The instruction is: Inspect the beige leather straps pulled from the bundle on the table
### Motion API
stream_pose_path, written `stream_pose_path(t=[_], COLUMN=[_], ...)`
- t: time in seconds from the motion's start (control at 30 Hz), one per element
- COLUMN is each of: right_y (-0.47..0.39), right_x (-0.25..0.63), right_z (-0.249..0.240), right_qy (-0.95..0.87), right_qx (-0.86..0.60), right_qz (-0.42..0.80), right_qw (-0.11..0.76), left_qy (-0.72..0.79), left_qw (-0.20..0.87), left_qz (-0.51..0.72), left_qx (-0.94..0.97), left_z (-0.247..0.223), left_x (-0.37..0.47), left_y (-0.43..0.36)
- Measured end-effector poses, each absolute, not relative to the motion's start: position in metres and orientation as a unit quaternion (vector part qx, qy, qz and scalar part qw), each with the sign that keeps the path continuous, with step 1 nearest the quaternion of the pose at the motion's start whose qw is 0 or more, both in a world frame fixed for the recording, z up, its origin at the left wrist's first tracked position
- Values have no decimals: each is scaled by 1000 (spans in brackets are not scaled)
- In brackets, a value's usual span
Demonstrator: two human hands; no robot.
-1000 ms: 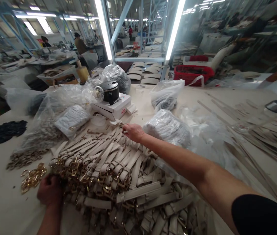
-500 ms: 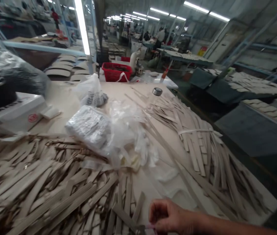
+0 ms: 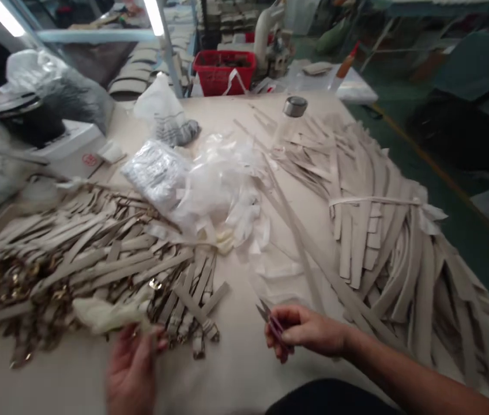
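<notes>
Fingers of right hand (image 3: 285,334) around small scissors (image 3: 275,327), blades protruding

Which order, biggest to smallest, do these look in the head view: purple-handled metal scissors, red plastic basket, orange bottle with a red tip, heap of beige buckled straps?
1. Beige strap heap
2. Red basket
3. Scissors and orange bottle: unsure, since the scissors are nearer the camera and partly hidden.

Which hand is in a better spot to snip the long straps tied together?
Probably the right hand: it holds the scissors and is closer to the tied straps. The left hand is farther away, by the buckled straps, its fingers at a pale, crumpled thing.
</notes>
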State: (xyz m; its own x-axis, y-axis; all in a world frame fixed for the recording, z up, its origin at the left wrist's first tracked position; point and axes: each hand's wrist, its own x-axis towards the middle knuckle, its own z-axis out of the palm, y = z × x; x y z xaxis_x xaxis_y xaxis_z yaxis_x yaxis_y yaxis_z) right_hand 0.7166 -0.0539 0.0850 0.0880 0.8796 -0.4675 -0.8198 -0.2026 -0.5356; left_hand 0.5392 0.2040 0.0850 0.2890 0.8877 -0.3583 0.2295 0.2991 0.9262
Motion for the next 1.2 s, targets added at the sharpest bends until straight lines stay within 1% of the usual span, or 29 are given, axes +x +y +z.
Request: stream_pose_path(t=[0.1, 0.17, 0.3, 0.43, 0.53, 0.63, 0.77, 0.83, 0.9, 0.97, 1.07, 1.13, 1.2], right_y=[-64, -71, -80, -86, -97, -117, -148, -158, -163, -163, -161, -159, -157], right_x=[727, 730, 727, 717, 707, 693, 669, 659, 653, 651, 652, 653, 654], right_z=[82, 76, 62, 58, 60, 59, 43, 33, 26, 22, 22, 24, 25], right_qy=[-65, -75, -103, -128, -147, -166, -209, -248, -284, -300, -302, -310, -326], right_qx=[-397, -421, -488, -539, -571, -619, -706, -723, -719, -709, -692, -679, -670], right_qz=[675, 665, 639, 601, 573, 528, 413, 370, 340, 313, 283, 274, 269], right_qw=[619, 612, 586, 576, 569, 558, 536, 528, 536, 556, 591, 606, 610], left_qy=[519, 509, 514, 503, 485, 475, 429, 364, 292, 251, 247, 282, 355], left_qw=[688, 711, 708, 675, 631, 542, 370, 272, 206, 186, 191, 198, 220], left_qz=[228, 204, 177, 158, 152, 167, 237, 266, 276, 281, 296, 285, 250], left_qx=[453, 441, 450, 516, 586, 673, 789, 850, 892, 908, 903, 894, 873], left_z=[75, 67, 59, 56, 49, 40, 33, 34, 37, 40, 46, 49, 50], left_x=[529, 530, 525, 513, 500, 484, 467, 461, 456, 448, 434, 426, 426], left_y=[150, 124, 95, 82, 79, 83, 94, 93, 84, 68, 46, 43, 52])
